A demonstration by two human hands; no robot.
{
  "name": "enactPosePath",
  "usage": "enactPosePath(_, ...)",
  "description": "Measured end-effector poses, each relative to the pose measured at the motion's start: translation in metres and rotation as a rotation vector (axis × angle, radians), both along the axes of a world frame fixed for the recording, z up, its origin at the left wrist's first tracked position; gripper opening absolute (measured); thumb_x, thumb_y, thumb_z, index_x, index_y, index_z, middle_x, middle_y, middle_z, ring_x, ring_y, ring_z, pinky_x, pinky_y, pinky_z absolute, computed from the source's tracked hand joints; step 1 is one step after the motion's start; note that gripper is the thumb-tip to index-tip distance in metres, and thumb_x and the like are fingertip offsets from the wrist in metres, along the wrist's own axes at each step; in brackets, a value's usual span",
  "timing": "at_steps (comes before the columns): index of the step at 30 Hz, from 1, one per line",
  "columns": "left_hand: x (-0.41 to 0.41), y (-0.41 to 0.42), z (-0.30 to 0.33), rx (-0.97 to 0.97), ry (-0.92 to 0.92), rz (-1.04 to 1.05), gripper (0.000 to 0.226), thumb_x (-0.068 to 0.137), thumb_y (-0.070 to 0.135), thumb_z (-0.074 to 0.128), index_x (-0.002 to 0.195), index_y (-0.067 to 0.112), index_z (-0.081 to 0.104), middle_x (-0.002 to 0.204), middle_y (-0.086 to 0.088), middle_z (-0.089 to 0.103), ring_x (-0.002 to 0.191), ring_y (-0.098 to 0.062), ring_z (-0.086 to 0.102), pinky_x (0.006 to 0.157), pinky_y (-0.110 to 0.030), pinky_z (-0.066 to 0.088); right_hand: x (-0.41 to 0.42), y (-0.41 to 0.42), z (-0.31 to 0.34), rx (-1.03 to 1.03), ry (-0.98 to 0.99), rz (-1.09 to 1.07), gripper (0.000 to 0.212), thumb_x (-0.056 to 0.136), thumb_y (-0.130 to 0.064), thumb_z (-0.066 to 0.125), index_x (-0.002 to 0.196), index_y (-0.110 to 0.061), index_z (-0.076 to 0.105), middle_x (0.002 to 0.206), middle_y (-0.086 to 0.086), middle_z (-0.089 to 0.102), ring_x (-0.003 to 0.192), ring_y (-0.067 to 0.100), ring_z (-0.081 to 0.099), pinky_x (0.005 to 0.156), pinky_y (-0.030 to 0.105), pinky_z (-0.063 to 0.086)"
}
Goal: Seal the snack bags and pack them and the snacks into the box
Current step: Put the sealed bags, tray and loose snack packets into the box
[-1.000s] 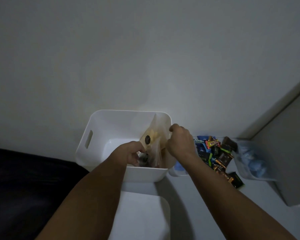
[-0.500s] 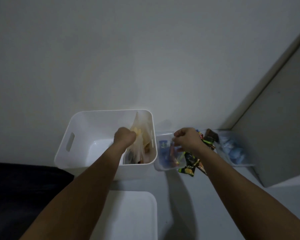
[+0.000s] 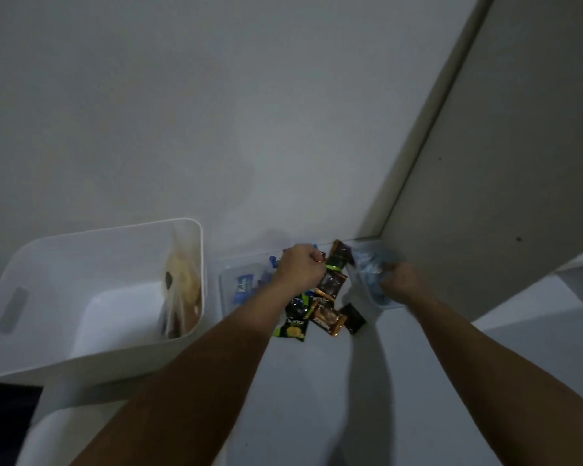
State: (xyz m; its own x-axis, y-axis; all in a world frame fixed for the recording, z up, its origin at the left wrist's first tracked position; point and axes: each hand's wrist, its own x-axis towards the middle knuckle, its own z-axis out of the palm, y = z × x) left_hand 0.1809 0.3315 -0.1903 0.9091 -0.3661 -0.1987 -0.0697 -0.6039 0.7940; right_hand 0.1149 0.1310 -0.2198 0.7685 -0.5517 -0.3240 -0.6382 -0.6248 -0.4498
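A white box with a handle slot stands at the left. Inside it a clear snack bag of yellowish snacks leans upright against the right wall. To its right, loose wrapped snacks in black, brown and green packets lie on the white surface. My left hand is over the far end of that pile, fingers curled on a small red-edged packet. My right hand reaches into a clear tray of blue wrapped snacks, its fingers curled into them.
A second clear tray with blue packets sits between the box and the pile. A white lid lies near me, below the box. A grey panel rises at the right; a dark surface is at bottom left.
My left hand left the bag in the box and moved right onto the snack pile. My right hand moved from the pile to the tray of blue snacks. The view swung right.
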Motion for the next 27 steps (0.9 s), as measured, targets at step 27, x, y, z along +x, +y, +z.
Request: enactPosePath(27, -0.014, 0.032, -0.039, 0.047, 0.026, 0.666, 0.031, 0.091, 0.032, 0.056, 0.088, 0.002, 0.061, 0.084, -0.009, 0.063, 0.068, -0.021, 0.056, 0.045, -0.015, 0.039, 0.046, 0.072, -0.006, 0.348, -0.149, 0.101, 0.022, 0.078, -0.011, 0.068, 0.099, -0.016, 0.074, 0.101, 0.005, 0.072, 0.095, 0.023, 0.067, 0.087, 0.041, 0.057)
